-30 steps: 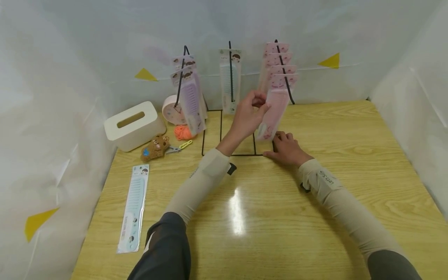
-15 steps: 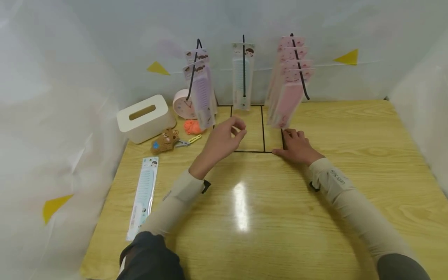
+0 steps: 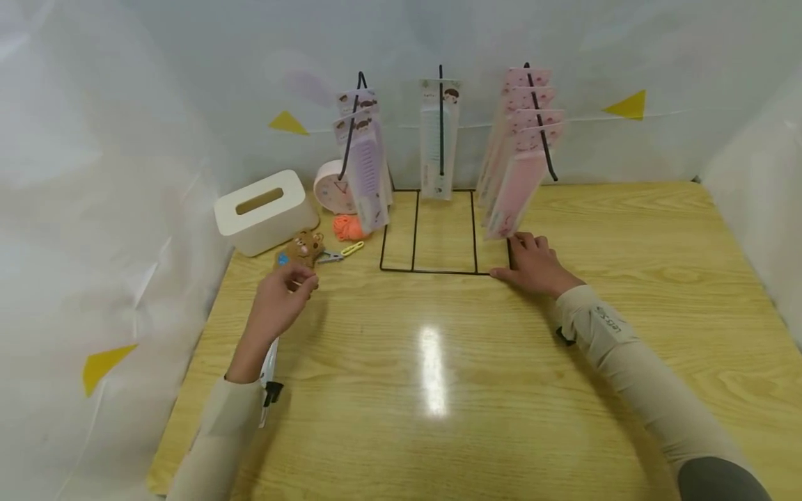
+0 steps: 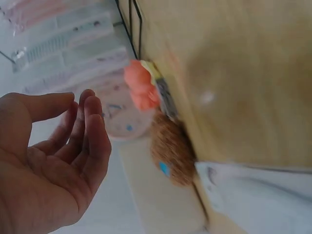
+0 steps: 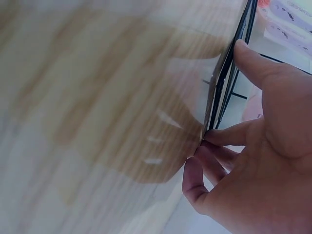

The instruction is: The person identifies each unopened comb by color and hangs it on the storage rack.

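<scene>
My left hand (image 3: 278,303) hovers over the left of the table with fingers loosely bent and nothing between thumb and fingertips. Below it lies a packaged pale-blue comb (image 4: 253,195), mostly covered by the hand and wrist in the head view. My right hand (image 3: 535,264) holds the front right corner of a black wire display rack (image 3: 438,272), thumb on the front bar and fingers by the side bar. From the rack's hooks hang packaged purple combs (image 3: 366,174), a packaged pale-blue comb (image 3: 431,132) and several packaged pink combs (image 3: 520,188).
Left of the rack stand a white tissue box (image 3: 266,212) and a pink clock (image 3: 332,188). Before them lie orange yarn (image 3: 347,227), a brown plush bear (image 3: 303,247) and a small yellow-handled cutter (image 3: 341,252). White sheeting encloses the wooden table (image 3: 388,417).
My left hand has let go of the front pink comb package and moved left and toward me, over the table's left side. The right hand stays at the rack's corner; the head view has shifted slightly.
</scene>
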Available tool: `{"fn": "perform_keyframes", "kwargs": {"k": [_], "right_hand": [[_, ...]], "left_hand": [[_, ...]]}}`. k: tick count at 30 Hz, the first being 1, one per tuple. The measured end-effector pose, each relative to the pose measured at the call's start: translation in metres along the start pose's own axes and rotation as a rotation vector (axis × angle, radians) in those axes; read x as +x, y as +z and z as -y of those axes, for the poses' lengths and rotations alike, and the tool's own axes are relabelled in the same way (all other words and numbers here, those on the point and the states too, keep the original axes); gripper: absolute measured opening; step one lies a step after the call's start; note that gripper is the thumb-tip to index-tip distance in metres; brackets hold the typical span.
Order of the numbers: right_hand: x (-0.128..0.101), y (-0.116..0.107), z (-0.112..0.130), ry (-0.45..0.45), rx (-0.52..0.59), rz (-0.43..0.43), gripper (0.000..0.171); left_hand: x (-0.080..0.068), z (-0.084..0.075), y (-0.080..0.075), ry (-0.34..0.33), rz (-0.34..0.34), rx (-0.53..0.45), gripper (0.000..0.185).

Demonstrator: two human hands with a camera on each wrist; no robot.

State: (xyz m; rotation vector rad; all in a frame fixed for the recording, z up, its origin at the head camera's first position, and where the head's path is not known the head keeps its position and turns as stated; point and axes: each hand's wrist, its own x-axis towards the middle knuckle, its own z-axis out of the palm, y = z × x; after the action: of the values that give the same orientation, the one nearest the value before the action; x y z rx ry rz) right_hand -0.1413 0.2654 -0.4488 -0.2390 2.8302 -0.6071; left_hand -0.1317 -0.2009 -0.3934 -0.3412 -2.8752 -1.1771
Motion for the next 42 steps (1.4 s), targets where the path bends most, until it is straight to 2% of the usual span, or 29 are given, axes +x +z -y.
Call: {"fn": "perform_keyframes", "kwargs": {"k": [3, 7, 8, 11, 15, 20, 24, 28, 34, 38, 42], "right_hand": [[0.000, -0.003, -0.001, 0.004, -0.002, 0.007, 0.091], [-0.001, -0.005, -0.001, 0.013, -0.007, 0.011, 0.091], [-0.001, -0.005, -0.002, 0.015, -0.004, 0.011, 0.091], [-0.002, -0.005, -0.003, 0.019, 0.014, 0.013, 0.092], [-0.005, -0.004, -0.002, 0.023, 0.035, 0.014, 0.092], [-0.005, -0.004, -0.003, 0.019, 0.027, 0.014, 0.091], [-0.003, -0.003, -0.004, 0.019, 0.013, 0.009, 0.092], [-0.002, -0.002, -0.003, 0.016, 0.011, 0.006, 0.092], [-0.002, 0.001, 0.001, 0.016, 0.020, 0.032, 0.092], [-0.001, 0.001, 0.000, 0.015, 0.007, 0.020, 0.092], [0.000, 0.001, -0.001, 0.012, 0.000, 0.015, 0.092]], "left_hand": [[-0.010, 0.018, -0.006, -0.088, -0.041, 0.026, 0.020], [-0.020, 0.040, -0.016, -0.237, -0.094, 0.127, 0.029], [-0.022, 0.045, -0.021, -0.277, -0.086, 0.156, 0.033], [-0.030, 0.053, -0.035, -0.380, 0.009, 0.251, 0.041], [-0.041, 0.056, -0.042, -0.431, 0.190, 0.386, 0.055], [-0.045, 0.051, -0.038, -0.496, 0.253, 0.455, 0.060], [-0.044, 0.048, -0.036, -0.518, 0.256, 0.461, 0.065], [-0.046, 0.052, -0.036, -0.536, 0.263, 0.451, 0.069], [-0.052, 0.059, -0.037, -0.586, 0.328, 0.361, 0.067], [-0.050, 0.061, -0.033, -0.554, 0.375, 0.273, 0.058], [-0.051, 0.062, -0.027, -0.471, 0.419, 0.139, 0.055]]}}
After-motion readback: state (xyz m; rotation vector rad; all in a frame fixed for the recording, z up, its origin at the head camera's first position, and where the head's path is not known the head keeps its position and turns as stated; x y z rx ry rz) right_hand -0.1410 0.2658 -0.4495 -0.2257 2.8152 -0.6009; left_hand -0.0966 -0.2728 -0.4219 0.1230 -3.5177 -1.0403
